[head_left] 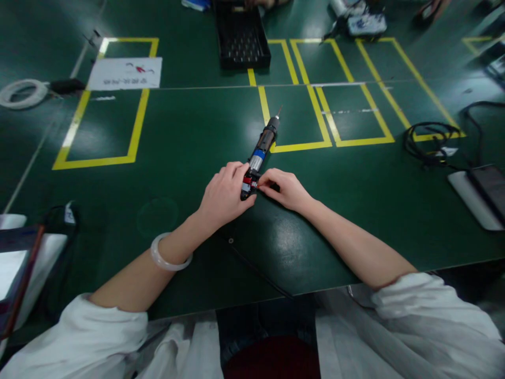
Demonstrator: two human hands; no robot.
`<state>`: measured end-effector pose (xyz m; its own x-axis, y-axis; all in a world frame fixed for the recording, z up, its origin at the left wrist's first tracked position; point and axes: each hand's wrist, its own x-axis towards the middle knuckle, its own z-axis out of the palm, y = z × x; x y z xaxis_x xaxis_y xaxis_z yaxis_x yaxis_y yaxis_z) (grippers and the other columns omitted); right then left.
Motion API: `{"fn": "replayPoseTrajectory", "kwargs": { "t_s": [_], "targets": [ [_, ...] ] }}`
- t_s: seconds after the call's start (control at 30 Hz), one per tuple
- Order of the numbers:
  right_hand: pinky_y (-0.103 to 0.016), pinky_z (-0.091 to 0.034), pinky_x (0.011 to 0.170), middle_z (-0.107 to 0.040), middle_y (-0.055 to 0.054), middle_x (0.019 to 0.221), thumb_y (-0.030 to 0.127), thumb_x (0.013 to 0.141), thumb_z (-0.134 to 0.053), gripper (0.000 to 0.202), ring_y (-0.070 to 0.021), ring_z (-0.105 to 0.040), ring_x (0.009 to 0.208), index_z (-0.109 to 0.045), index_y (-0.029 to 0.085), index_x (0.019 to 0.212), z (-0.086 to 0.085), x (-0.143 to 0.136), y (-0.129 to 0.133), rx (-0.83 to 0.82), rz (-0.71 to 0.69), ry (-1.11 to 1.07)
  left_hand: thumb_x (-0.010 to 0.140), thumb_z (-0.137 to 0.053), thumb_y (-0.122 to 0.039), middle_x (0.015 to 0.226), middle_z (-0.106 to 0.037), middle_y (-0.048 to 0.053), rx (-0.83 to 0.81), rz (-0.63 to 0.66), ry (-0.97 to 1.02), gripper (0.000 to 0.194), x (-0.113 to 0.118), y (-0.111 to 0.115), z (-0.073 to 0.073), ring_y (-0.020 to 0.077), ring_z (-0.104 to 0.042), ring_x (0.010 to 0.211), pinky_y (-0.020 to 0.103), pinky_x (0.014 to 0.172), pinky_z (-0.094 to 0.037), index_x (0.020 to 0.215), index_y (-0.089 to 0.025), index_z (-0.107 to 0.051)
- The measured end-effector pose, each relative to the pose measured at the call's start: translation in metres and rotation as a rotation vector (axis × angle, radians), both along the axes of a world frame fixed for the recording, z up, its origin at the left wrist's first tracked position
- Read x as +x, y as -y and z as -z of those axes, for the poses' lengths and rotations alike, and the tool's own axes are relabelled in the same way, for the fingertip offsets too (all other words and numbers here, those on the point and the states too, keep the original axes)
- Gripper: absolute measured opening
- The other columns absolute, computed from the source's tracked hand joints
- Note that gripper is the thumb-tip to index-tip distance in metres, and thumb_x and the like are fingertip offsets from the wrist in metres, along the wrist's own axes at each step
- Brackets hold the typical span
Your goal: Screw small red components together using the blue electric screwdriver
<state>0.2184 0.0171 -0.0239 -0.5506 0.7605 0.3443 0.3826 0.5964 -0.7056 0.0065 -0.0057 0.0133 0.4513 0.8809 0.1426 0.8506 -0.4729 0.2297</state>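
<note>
- Electric screwdriver lying flat on the green bench, bit end pointing away and slightly right, rear end nearest the body.
- Bit tip resting over a yellow tape line marking out a box on the bench.
- Left hand curled around the rear end of the screwdriver from the left side, fingers wrapped over the top, closed on the tool.
- Right hand coming in from the right, thumb and forefinger pinched together at the red part near the tool's rear; what exactly sits between those fingertips too small to tell.
- White bangle on the left wrist; white sleeves pushed up on both arms.
- Thin black cable running across the bench edge below the hands, toward the body.
- Black perforated tray at the far side of the bench, well apart from the tool.
- White printed sheet far left, overlapping another yellow-taped box.
- Coil of white tape or tubing at the far left edge.
- Loose bundle of black cable to the right, well apart from the hands.
- Flat white device with a dark screen near the right edge.
</note>
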Motion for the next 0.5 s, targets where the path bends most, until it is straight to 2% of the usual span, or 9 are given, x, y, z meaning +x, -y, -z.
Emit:
{"fn": "replayPoseTrajectory", "kwargs": {
  "t_s": [0.2,0.37,0.5],
  "targets": [
    [-0.031,-0.048,0.081,-0.071,-0.005,0.094,0.017,0.097,-0.053,0.01,-0.0194,-0.063,0.087,-0.062,0.02,0.094,0.0003,0.0005,0.0001,0.027,-0.02,-0.014,0.093,-0.065,-0.05,0.128,-0.061,0.018,0.052,-0.053,-0.012,0.056,0.005,-0.0019,0.0036,0.0358,-0.06,0.114,0.044,0.092,-0.051,0.132,-0.011,-0.055],
    [-0.031,-0.05,0.08,-0.071,-0.003,0.093,0.017,0.095,-0.053,0.017,-0.0174,-0.064,0.083,-0.059,0.02,0.111,-0.0018,0.0011,0.0025,-0.044,-0.006,-0.036,0.094,-0.062,-0.044,0.121,-0.062,0.017,0.076,-0.075,-0.047,0.048,0.0081,-0.0025,0.0017,0.035,-0.06,0.11,0.043,0.088,-0.05,0.128,-0.012,-0.057],
    [-0.03,-0.051,0.08,-0.069,-0.002,0.089,0.018,0.095,-0.054,0.02,-0.0162,-0.065,0.08,-0.057,0.02,0.114,-0.0027,0.002,0.0032,-0.074,0.0,-0.059,0.092,-0.065,-0.042,0.124,-0.061,0.017,0.074,-0.084,-0.064,0.053,0.0049,-0.0035,-0.0034,0.0352,-0.061,0.109,0.042,0.088,-0.05,0.136,-0.015,-0.054]
  ]
}}
